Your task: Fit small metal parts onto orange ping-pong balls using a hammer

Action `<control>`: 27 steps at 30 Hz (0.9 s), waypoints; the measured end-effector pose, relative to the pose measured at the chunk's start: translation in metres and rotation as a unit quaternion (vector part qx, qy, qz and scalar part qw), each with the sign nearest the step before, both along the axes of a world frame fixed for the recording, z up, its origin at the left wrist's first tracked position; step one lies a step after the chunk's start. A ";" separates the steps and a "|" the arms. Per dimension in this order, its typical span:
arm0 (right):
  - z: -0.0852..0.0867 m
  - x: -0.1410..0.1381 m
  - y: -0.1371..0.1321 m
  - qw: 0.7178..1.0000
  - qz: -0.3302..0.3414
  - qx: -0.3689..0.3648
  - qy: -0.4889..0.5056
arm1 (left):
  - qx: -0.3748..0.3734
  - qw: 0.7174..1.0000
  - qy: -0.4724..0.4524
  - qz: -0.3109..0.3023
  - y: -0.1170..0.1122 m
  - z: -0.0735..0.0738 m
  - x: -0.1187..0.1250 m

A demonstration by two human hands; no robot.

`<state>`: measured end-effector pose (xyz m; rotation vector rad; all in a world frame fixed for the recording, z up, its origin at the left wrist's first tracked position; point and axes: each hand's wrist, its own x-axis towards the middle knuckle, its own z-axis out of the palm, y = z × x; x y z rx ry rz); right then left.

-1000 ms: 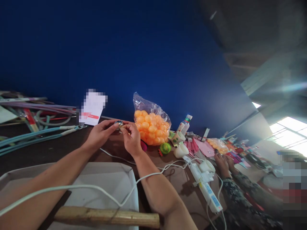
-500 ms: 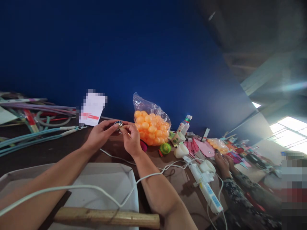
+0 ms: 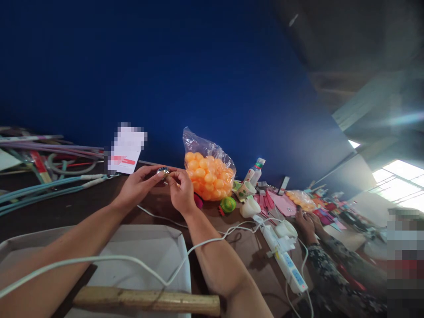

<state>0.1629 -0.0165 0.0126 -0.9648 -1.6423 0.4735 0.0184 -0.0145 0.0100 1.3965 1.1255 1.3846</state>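
My left hand (image 3: 143,180) is closed round a small shiny silver round piece (image 3: 163,170), held between thumb and fingers above the brown table. Against its lower right side my right hand (image 3: 180,187) is pinched, thumb and forefinger pressed together at the piece. What lies between the right fingertips is too small to make out. Just past the right hand stands a clear plastic bag of orange balls (image 3: 208,176). A green round toy (image 3: 228,205) sits near the bag.
A white power strip (image 3: 288,265) and its cable lie to the right. A pale tray (image 3: 149,247) and a wooden stick (image 3: 145,300) are in front. Blue-green cords (image 3: 49,192) lie left, beside a phone (image 3: 127,152). Another person's hands (image 3: 308,223) work at the far right.
The silver piece looks slightly turned in my fingers, with more of its rounded top showing. Both hands stay in nearly the same place, and the view has shifted a little.
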 end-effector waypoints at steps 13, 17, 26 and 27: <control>0.002 -0.001 -0.002 0.999 0.008 -0.027 0.028 | 0.011 1.000 0.024 -0.010 0.002 -0.002 0.000; 0.002 -0.002 -0.003 0.998 0.003 -0.040 0.042 | 0.014 0.998 0.060 0.011 0.001 0.000 0.000; 0.001 -0.003 -0.004 0.997 0.006 -0.051 0.055 | -0.011 0.997 0.072 0.017 0.001 0.001 -0.001; 0.001 -0.003 -0.004 0.997 0.005 -0.052 0.056 | -0.014 0.997 0.070 0.017 0.001 0.001 -0.001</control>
